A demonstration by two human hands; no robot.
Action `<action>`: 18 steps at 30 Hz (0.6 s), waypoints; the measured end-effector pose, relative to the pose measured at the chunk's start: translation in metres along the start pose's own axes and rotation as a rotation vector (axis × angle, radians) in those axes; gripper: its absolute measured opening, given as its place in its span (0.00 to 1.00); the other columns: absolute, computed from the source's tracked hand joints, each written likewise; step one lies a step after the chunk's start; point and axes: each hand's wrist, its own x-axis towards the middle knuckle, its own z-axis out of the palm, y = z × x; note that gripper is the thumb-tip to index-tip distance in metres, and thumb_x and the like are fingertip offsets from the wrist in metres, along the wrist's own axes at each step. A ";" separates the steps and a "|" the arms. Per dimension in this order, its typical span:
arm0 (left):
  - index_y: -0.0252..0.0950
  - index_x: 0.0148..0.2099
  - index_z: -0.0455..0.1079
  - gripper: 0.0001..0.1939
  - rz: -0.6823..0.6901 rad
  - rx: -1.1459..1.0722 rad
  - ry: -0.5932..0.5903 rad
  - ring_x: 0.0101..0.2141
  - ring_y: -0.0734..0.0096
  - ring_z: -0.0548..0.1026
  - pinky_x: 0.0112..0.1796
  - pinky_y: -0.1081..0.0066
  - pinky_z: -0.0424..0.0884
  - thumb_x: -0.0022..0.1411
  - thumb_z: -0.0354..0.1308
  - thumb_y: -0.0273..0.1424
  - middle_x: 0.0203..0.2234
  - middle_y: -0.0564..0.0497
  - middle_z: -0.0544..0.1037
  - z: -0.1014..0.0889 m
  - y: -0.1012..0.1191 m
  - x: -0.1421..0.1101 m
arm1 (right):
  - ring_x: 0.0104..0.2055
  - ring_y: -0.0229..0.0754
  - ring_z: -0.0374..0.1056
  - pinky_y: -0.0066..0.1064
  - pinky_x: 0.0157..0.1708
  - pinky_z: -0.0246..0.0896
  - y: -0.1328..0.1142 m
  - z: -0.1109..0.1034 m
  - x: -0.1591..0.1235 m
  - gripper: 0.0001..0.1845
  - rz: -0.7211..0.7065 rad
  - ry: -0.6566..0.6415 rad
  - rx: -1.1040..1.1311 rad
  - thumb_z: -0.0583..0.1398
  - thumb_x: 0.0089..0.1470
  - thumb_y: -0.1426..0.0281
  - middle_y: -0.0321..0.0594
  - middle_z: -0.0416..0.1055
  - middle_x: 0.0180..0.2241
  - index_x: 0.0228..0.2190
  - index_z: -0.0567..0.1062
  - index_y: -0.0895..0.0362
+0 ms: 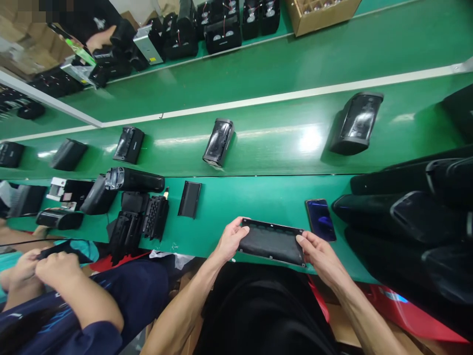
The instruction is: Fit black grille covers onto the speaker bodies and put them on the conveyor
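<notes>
At the lower centre of the frame, a black panel (272, 242) spans from the left hand (232, 240), pinching its left end, to the right hand (318, 251), pinching its right end, thumbs (243, 231) on top

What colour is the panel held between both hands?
The panel is black, seen best in the head view.
</notes>
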 end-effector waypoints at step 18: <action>0.36 0.56 0.73 0.28 -0.011 -0.092 -0.011 0.27 0.74 0.71 0.32 0.75 0.65 0.52 0.66 0.31 0.30 0.53 0.76 0.003 -0.006 -0.003 | 0.25 0.36 0.64 0.27 0.26 0.62 0.002 -0.021 0.011 0.25 -0.057 -0.102 -0.022 0.74 0.48 0.48 0.33 0.72 0.27 0.33 0.75 0.53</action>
